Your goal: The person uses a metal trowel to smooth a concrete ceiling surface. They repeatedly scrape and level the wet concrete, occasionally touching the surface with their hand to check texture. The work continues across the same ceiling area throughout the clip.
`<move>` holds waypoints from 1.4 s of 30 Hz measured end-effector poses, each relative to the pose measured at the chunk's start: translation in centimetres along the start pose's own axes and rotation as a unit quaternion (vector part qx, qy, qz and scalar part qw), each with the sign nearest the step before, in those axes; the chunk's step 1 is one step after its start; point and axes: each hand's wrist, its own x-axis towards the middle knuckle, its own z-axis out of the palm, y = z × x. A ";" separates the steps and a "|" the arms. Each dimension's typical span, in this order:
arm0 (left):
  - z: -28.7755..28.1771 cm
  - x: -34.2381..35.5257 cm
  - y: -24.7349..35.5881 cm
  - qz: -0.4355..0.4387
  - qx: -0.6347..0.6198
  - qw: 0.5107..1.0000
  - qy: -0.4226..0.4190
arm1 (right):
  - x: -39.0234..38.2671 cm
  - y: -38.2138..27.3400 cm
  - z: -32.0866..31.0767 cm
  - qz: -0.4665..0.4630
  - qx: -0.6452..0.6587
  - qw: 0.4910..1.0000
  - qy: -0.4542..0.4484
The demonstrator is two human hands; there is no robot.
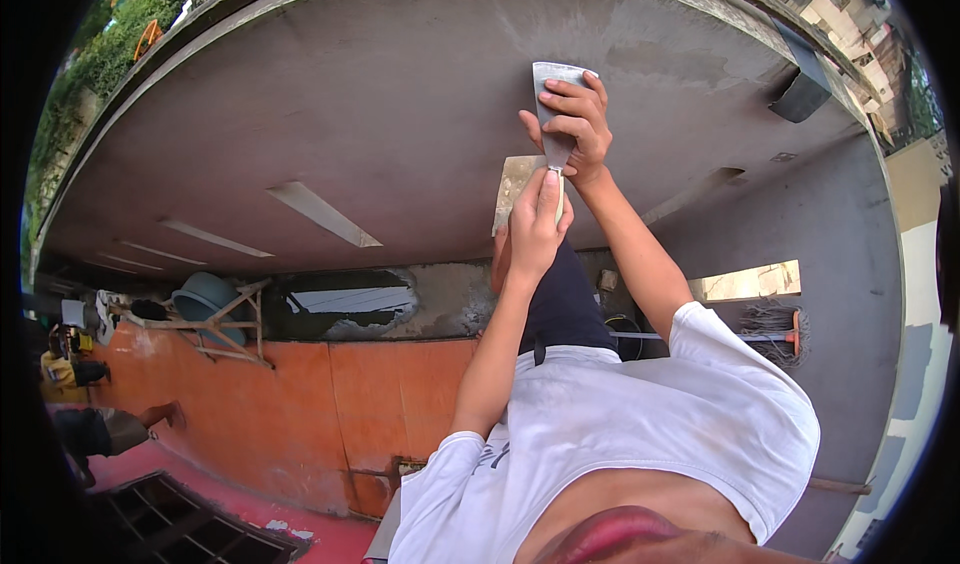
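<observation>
My left hand (540, 209) is closed around the pale handle of a putty knife (558, 149), its thumb lying along the handle. The wide metal blade points away from me, up against the grey wall (400, 104). My right hand (582, 122) grips the blade, with fingers bent across its face and the thumb at its left edge. Beside my left hand shows a flat, pale, speckled rectangular plate (513, 182). Whether the left fingers also hold this plate is hidden.
A wooden stand (250, 314) and a blue-grey basin (205, 304) are at the left. Slots (325, 214) open through the wall. A mop head (775, 334) is at the right, below a dark box-like spout (800, 94). Other people (95, 434) are at the far left.
</observation>
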 end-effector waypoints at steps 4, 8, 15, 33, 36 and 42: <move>0.0 0.9 -0.7 -0.010 -0.044 0.999 -0.017 | -0.6 1.3 0.2 -0.021 -0.012 1.000 0.004; -0.5 1.8 -1.1 0.006 -0.071 0.997 -0.019 | 0.2 1.4 1.5 -0.029 -0.006 0.999 0.022; -3.4 2.2 0.8 0.009 0.023 0.999 -0.038 | -0.4 0.2 4.3 0.017 -0.051 0.994 0.091; -5.7 2.1 4.6 -0.032 0.037 0.998 -0.034 | 0.4 -1.7 7.6 0.045 -0.036 0.990 0.129; -5.5 1.7 3.9 -0.038 0.026 0.999 -0.022 | 0.3 -2.2 7.3 0.064 -0.033 0.989 0.129; -4.8 1.5 3.7 -0.002 0.126 0.992 -0.008 | -0.4 -2.3 6.9 0.077 -0.043 0.986 0.143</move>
